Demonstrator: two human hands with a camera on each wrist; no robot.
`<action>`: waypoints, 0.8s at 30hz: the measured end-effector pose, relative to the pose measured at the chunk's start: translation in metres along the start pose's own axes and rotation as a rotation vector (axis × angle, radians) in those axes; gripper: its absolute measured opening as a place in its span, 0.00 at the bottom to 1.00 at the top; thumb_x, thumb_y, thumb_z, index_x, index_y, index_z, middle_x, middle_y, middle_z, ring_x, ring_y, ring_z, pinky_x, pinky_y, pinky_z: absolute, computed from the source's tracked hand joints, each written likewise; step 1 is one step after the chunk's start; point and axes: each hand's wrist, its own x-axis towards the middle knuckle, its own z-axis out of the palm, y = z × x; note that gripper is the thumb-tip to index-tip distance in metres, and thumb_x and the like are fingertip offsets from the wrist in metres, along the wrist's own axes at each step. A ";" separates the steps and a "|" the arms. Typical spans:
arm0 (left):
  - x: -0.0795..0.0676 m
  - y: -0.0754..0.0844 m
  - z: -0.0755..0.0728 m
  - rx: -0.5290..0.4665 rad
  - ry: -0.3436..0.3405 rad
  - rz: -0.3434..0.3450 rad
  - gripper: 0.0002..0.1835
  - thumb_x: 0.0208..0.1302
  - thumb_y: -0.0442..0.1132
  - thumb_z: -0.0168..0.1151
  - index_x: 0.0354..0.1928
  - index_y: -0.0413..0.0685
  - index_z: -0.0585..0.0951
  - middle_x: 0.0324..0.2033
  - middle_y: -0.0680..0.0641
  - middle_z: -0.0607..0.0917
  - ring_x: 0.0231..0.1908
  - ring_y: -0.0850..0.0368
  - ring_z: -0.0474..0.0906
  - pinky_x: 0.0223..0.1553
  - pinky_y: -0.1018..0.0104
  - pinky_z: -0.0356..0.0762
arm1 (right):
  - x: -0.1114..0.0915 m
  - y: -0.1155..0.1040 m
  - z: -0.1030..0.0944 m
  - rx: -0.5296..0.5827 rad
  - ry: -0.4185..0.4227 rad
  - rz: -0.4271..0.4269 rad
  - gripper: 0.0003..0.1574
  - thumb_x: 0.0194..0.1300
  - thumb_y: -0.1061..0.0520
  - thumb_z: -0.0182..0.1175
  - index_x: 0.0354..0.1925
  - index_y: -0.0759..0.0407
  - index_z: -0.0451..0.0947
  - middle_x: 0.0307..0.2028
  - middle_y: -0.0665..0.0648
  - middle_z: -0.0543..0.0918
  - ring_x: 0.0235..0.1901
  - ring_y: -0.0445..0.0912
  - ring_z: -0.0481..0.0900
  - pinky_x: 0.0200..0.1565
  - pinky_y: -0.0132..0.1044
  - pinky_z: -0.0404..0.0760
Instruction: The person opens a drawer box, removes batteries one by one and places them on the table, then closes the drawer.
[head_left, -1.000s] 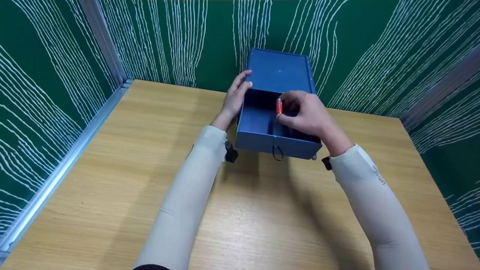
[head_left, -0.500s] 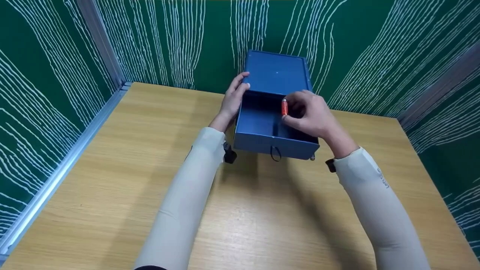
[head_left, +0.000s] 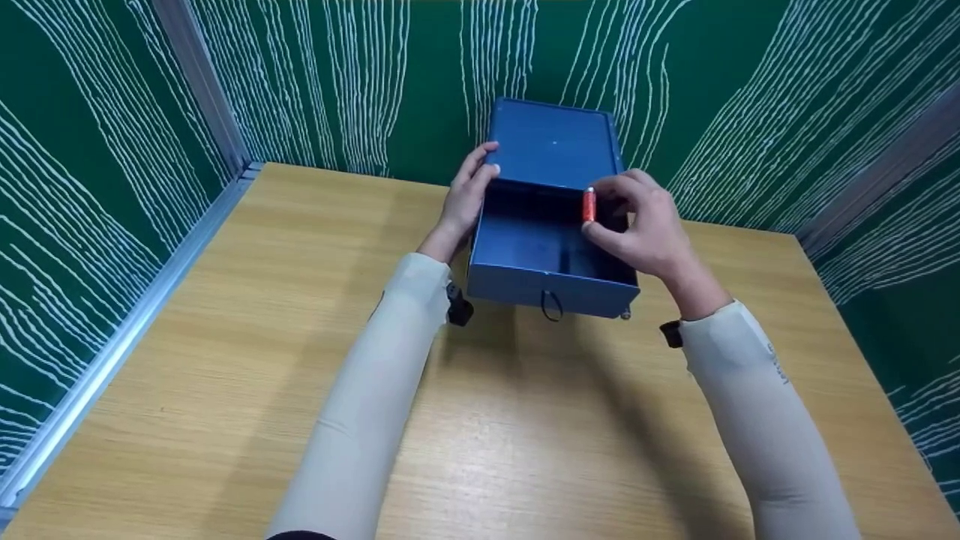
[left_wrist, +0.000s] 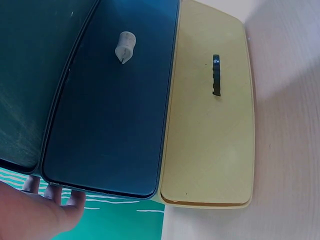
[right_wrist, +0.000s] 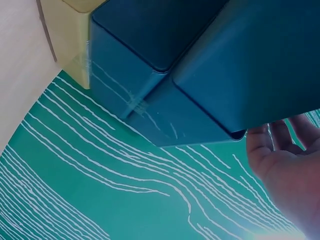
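"Red battery (head_left: 589, 207): where is it?"

"Over the open blue drawer (head_left: 506, 283). I see the right hand (head_left: 646, 227) pinching it end to end between thumb and finger; the left hand (head_left: 466, 196) lies against the cabinet (head_left: 553, 154), fingers extended."

"What worries you?"

"Such a small grip might slip and drop it into the drawer; if the left hand let go, the cabinet could shift."

"Its look?"

"Slim, upright, pale-tipped; any print's too small for me."

drawer (head_left: 517, 284) partly hidden by right hand (head_left: 651, 225), sleeve lettering (head_left: 778, 365) blurred
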 end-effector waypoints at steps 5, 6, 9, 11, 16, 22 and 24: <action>0.000 0.000 0.000 0.000 0.001 0.005 0.22 0.62 0.39 0.44 0.60 0.51 0.64 0.63 0.50 0.59 0.58 0.61 0.59 0.59 0.68 0.54 | -0.003 0.004 -0.001 0.003 0.020 0.000 0.24 0.46 0.47 0.63 0.43 0.52 0.75 0.40 0.51 0.73 0.39 0.44 0.68 0.41 0.40 0.72; 0.000 0.000 0.000 -0.001 0.000 0.006 0.22 0.62 0.39 0.44 0.60 0.51 0.64 0.63 0.50 0.59 0.58 0.60 0.59 0.59 0.67 0.54 | -0.003 0.004 -0.002 0.007 0.025 -0.003 0.24 0.46 0.47 0.63 0.43 0.52 0.75 0.40 0.51 0.73 0.39 0.44 0.68 0.41 0.40 0.72; 0.000 0.000 0.000 -0.006 0.000 0.012 0.22 0.62 0.39 0.44 0.60 0.50 0.64 0.63 0.49 0.59 0.58 0.60 0.59 0.59 0.67 0.54 | -0.005 0.007 -0.004 -0.001 0.051 -0.011 0.24 0.45 0.47 0.63 0.43 0.51 0.75 0.40 0.49 0.73 0.39 0.43 0.68 0.41 0.41 0.73; 0.000 0.000 0.000 -0.004 0.002 0.014 0.22 0.62 0.39 0.44 0.59 0.49 0.65 0.63 0.49 0.60 0.59 0.60 0.59 0.59 0.68 0.54 | -0.006 0.009 -0.005 -0.010 0.079 -0.021 0.25 0.45 0.47 0.64 0.44 0.51 0.76 0.40 0.49 0.74 0.40 0.42 0.69 0.41 0.41 0.73; 0.001 0.001 0.001 0.014 0.005 0.014 0.22 0.62 0.38 0.44 0.59 0.49 0.65 0.63 0.50 0.60 0.60 0.61 0.58 0.59 0.69 0.54 | -0.008 0.016 -0.008 -0.023 0.145 -0.022 0.25 0.44 0.50 0.65 0.44 0.52 0.76 0.40 0.50 0.75 0.41 0.40 0.68 0.41 0.38 0.68; 0.000 0.001 0.001 0.005 0.000 0.011 0.22 0.62 0.39 0.43 0.60 0.50 0.64 0.64 0.50 0.59 0.60 0.61 0.58 0.60 0.67 0.53 | -0.013 0.025 -0.009 -0.017 0.161 -0.006 0.25 0.44 0.49 0.64 0.44 0.52 0.76 0.40 0.50 0.76 0.41 0.41 0.69 0.40 0.39 0.65; 0.000 0.001 0.001 -0.007 -0.002 0.006 0.22 0.62 0.39 0.43 0.60 0.50 0.64 0.64 0.50 0.59 0.60 0.60 0.58 0.60 0.67 0.53 | -0.013 0.027 -0.008 -0.018 0.161 -0.003 0.24 0.44 0.50 0.64 0.44 0.52 0.76 0.40 0.51 0.76 0.41 0.42 0.69 0.38 0.39 0.64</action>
